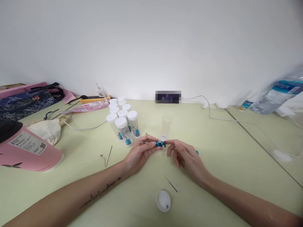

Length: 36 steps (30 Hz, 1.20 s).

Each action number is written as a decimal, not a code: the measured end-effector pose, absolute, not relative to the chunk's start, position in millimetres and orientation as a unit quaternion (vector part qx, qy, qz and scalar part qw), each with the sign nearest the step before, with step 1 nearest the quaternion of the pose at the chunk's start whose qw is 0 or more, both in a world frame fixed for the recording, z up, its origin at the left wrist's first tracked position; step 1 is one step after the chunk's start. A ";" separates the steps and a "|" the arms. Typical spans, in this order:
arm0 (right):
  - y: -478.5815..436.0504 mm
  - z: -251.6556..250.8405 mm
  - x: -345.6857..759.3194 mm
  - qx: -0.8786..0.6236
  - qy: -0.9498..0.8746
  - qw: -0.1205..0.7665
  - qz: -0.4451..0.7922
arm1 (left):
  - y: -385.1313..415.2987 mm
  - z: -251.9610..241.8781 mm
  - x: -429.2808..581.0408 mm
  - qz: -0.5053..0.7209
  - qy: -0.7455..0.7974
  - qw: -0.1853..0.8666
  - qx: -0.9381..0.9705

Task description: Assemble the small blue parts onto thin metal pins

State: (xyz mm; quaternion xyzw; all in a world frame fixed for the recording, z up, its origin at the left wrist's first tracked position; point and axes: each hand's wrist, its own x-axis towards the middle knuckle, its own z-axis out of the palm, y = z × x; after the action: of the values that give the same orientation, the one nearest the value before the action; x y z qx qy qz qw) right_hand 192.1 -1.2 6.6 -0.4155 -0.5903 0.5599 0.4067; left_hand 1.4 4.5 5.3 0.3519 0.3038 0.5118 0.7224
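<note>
My left hand (140, 154) is closed, pinching a small blue metal part with a black knob end (161, 144) between thumb and fingers. A thin bent wire (141, 142) sticks out to the left from the same hand. My right hand (187, 154) holds nothing; its index finger reaches to the black end and seems to touch it, the other fingers loosely curled. Just beyond stands an open clear tube (166, 126). Below the hands lie an L-shaped hex key (172, 184) and an upturned white cap (163, 200) with a tiny dark piece in it.
Several white-capped clear tubes (122, 123) with blue parts inside stand at centre left. A bent metal rod (108, 156) lies nearer me. A pink cup (35, 148) leans in at the left. A blue piece (197, 152) shows behind my right hand. A water bottle (274, 94) is far right.
</note>
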 end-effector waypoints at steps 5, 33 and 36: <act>-0.7 6.3 192.4 -0.412 -0.582 0.413 0.566 | 3.8 6.6 2.5 0.520 0.303 0.719 0.348; -1.4 5.3 191.1 -0.410 -0.576 0.419 0.570 | 4.4 2.2 2.5 0.508 0.323 0.717 0.350; -1.4 5.6 191.2 -0.406 -0.575 0.424 0.570 | 5.1 2.6 3.0 0.509 0.322 0.717 0.352</act>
State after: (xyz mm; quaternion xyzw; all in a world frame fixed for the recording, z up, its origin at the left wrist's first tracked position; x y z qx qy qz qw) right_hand 191.2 -1.4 5.6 -0.4058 -0.5746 0.5701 0.4244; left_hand 3.0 5.1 2.6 0.3521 0.3218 0.5086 0.7168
